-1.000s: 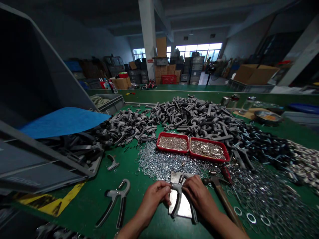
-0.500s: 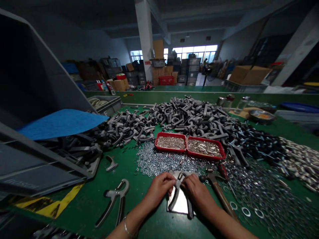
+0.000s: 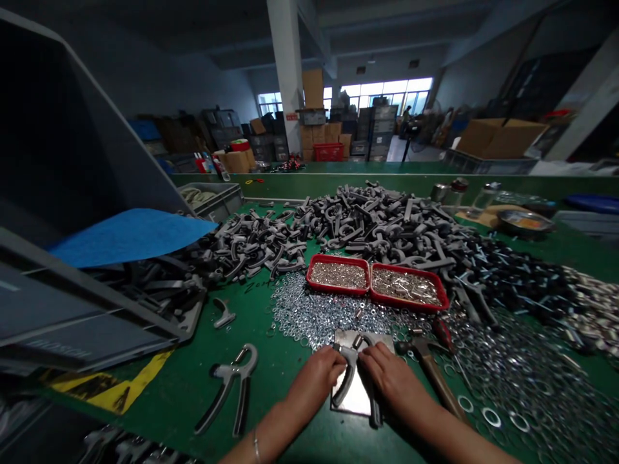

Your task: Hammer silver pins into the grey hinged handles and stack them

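Observation:
A grey and black hand grip strengthener (image 3: 345, 380) lies on a shiny metal plate (image 3: 356, 405), its two handles pointing toward me. My left hand (image 3: 316, 375) is closed at its left side, fingertips by the left handle's upper end. My right hand (image 3: 389, 374) bends its fingers round the upper part of the right handle, which it partly hides. A metal spring (image 3: 358, 340) shows near the top of the strengthener. To the left another hand grip strengthener (image 3: 231, 386) with its spring lies on the green table, apart from both hands.
Two red trays (image 3: 338, 289) of small metal parts stand beyond the plate, amid loose nuts (image 3: 294, 316). Grey handle parts (image 3: 372, 222) are heaped behind. A hammer (image 3: 438, 377) and a red-handled screwdriver (image 3: 447, 338) lie right, near scattered washers (image 3: 492, 417). A grey crate (image 3: 97, 316) stands left.
The view has shifted slightly, so the scene sits further right. My left fingers have moved a little down and away from the strengthener's upper joint; the right hand stays on its right handle.

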A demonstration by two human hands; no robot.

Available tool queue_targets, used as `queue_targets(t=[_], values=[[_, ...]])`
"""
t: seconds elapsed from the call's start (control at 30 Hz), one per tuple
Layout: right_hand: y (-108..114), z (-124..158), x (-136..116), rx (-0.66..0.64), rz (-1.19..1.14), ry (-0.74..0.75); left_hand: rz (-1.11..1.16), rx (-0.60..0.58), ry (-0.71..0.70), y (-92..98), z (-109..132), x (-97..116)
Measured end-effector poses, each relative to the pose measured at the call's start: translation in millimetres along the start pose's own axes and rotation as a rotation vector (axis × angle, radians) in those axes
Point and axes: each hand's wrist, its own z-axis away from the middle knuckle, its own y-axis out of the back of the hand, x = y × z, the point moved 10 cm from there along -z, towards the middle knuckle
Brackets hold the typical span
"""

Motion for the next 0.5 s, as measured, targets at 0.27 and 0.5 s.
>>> queue_targets(t=[0.27, 0.5], values=[[6.6, 33.8, 18.4, -0.001, -0.27, -0.134, 0.046, -0.039, 0.014, -1.0, 11.2, -4.1], [19.6, 45.6, -9.2, 0.12, -0.295, -0.152, 0.086, 0.091, 0.058, 20.9, 11.3, -11.0]])
